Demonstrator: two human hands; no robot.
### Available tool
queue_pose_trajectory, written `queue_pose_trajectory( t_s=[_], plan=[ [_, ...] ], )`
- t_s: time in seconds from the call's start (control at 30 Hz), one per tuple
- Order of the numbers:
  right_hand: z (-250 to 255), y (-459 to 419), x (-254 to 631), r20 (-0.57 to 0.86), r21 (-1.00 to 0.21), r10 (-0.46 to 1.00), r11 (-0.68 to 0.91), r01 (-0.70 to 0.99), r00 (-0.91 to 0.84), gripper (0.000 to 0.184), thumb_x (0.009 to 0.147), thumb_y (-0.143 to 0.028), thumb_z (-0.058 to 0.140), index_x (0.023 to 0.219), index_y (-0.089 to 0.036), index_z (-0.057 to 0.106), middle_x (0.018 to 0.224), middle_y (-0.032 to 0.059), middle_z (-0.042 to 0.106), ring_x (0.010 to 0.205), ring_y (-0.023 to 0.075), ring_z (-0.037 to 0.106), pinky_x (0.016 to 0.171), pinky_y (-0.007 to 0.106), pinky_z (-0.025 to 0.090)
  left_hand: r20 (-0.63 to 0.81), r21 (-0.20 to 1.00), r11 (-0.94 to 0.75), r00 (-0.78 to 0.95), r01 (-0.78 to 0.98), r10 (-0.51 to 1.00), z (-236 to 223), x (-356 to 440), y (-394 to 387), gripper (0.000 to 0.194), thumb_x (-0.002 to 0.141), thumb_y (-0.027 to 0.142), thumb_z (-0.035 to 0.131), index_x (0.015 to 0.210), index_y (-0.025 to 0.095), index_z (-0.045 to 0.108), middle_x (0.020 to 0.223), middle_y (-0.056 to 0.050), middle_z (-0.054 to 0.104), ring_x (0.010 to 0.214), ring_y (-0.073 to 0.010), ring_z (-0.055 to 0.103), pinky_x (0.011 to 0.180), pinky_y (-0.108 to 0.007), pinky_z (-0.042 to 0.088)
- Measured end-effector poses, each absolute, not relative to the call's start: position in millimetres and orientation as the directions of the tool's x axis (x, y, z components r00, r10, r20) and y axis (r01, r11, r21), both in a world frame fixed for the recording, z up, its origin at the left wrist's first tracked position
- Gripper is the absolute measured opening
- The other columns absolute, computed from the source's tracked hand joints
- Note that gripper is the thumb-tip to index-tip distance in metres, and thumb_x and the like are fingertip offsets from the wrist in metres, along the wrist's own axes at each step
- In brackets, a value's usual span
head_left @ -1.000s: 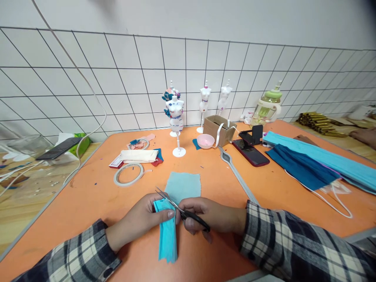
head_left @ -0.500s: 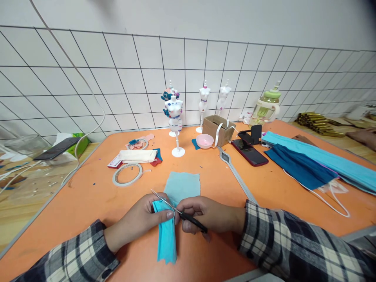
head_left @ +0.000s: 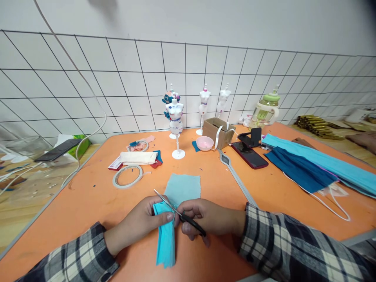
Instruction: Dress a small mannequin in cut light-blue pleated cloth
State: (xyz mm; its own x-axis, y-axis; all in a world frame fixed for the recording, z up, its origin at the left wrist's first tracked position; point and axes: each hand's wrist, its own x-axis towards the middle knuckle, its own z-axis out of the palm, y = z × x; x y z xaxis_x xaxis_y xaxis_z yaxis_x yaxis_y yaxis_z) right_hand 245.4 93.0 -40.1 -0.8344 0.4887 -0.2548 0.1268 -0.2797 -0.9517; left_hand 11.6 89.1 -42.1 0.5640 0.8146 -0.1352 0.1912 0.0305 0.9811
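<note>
My left hand (head_left: 141,221) pinches the top of a folded strip of bright turquoise cloth (head_left: 165,239) that hangs down toward me over the orange table (head_left: 88,196). My right hand (head_left: 210,217) grips small black-handled scissors (head_left: 179,213), whose thin blades point up-left across the top edge of the strip. Just beyond both hands a pale blue square of cloth (head_left: 183,188) lies flat on the table.
A tape roll (head_left: 127,176), folded white cloth (head_left: 138,157), small dress forms (head_left: 175,121), a pink bowl (head_left: 205,143), a cardboard box (head_left: 219,131), a ruler (head_left: 235,174), a red phone (head_left: 249,154), a bottle (head_left: 266,111) and blue fabric lengths (head_left: 311,164) lie beyond. Another person's hand (head_left: 364,141) rests far right.
The scissor blades have closed and shifted slightly on the strip's top edge. Both hands stay in place; the view has tilted down a little.
</note>
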Motion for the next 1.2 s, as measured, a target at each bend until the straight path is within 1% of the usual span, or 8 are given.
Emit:
queue_pose_trajectory(
  t_s=[0.23, 0.33, 0.4, 0.47, 0.57, 0.8, 1.03, 1.2],
  plan=[
    [-36, 98, 252, -0.103, -0.984, 0.571, -0.181, -0.002, -0.815, 0.07, 0.069, -0.065, 0.078, 0.114, -0.017, 0.053, 0.069, -0.0031, 0.062, 0.055, 0.0098, 0.054, 0.051, 0.02, 0.039, -0.131, 0.98, 0.041, 0.48, 0.194, 0.868, -36, 12, 90, 0.04, 0.081, 0.055, 0.074, 0.089, 0.016, 0.07, 0.082, -0.002, 0.069, 0.076, -0.0183, 0.058, 0.071, -0.028, 0.046],
    [-30, 112, 270, 0.004, -0.997, 0.684, 0.06, 0.051, -0.73, 0.067, 0.076, -0.071, 0.069, 0.111, -0.016, 0.056, 0.075, 0.0016, 0.064, 0.067, 0.0149, 0.06, 0.064, 0.027, 0.044, -0.122, 0.979, 0.026, 0.478, 0.204, 0.87, -33, 9, 90, 0.043, 0.08, 0.058, 0.073, 0.087, 0.016, 0.068, 0.078, -0.001, 0.064, 0.072, -0.0171, 0.053, 0.068, -0.027, 0.044],
    [-25, 125, 289, 0.11, -0.887, 0.763, 0.364, 0.283, -0.636, 0.056, 0.08, -0.061, 0.07, 0.114, -0.018, 0.062, 0.088, 0.0055, 0.066, 0.081, 0.0191, 0.062, 0.073, 0.03, 0.045, -0.117, 0.977, 0.014, 0.477, 0.214, 0.871, -33, 6, 91, 0.043, 0.082, 0.059, 0.071, 0.083, 0.016, 0.066, 0.076, -0.001, 0.06, 0.072, -0.0172, 0.051, 0.068, -0.027, 0.043],
    [-22, 136, 309, 0.181, -0.584, 0.797, 0.558, 0.589, -0.576, 0.043, 0.08, -0.049, 0.073, 0.113, -0.022, 0.068, 0.102, 0.0084, 0.066, 0.095, 0.0244, 0.061, 0.08, 0.034, 0.043, -0.106, 0.979, 0.005, 0.492, 0.202, 0.864, -34, 2, 92, 0.044, 0.084, 0.059, 0.067, 0.078, 0.016, 0.065, 0.074, 0.0, 0.057, 0.072, -0.0169, 0.05, 0.068, -0.027, 0.042],
    [-24, 149, 332, 0.108, -0.359, 0.907, 0.417, 0.835, -0.406, 0.029, 0.083, -0.036, 0.067, 0.11, -0.026, 0.07, 0.102, 0.0071, 0.067, 0.091, 0.0239, 0.063, 0.072, 0.031, 0.04, -0.107, 0.987, 0.036, 0.483, 0.155, 0.869, -37, -2, 98, 0.049, 0.083, 0.065, 0.065, 0.072, 0.017, 0.06, 0.068, 0.002, 0.05, 0.065, -0.0148, 0.046, 0.062, -0.026, 0.039],
    [-37, 165, 341, -0.098, -0.452, 0.968, 0.163, 0.877, -0.23, 0.042, 0.08, -0.023, 0.062, 0.122, -0.026, 0.056, 0.083, 0.001, 0.069, 0.076, 0.0208, 0.062, 0.061, 0.026, 0.031, -0.041, 0.959, -0.111, 0.516, 0.26, 0.855, -35, 10, 140, 0.05, 0.079, 0.067, 0.068, 0.082, 0.018, 0.068, 0.076, -0.001, 0.062, 0.071, -0.0175, 0.055, 0.069, -0.028, 0.044],
    [-39, 167, 351, -0.189, -0.554, 0.938, 0.143, 0.82, -0.291, 0.048, 0.079, -0.022, 0.063, 0.127, -0.026, 0.062, 0.073, -0.0017, 0.062, 0.067, 0.0167, 0.058, 0.058, 0.025, 0.032, -0.073, 0.816, -0.333, 0.655, 0.472, 0.752, -41, 15, 148, 0.048, 0.075, 0.032, 0.075, 0.121, 0.026, 0.067, 0.117, -0.006, 0.071, 0.107, -0.0285, 0.062, 0.095, -0.039, 0.048],
    [-38, 155, 334, 0.114, -0.437, 0.964, 0.264, 0.86, -0.238, 0.03, 0.088, -0.029, 0.054, 0.114, -0.022, 0.067, 0.092, 0.0063, 0.069, 0.084, 0.023, 0.063, 0.069, 0.032, 0.04, -0.025, 0.746, -0.457, 0.706, 0.484, 0.707, -39, 8, 134, 0.064, 0.076, 0.013, 0.065, 0.136, 0.031, 0.058, 0.129, -0.007, 0.066, 0.114, -0.0281, 0.062, 0.1, -0.039, 0.049]
  ],
)
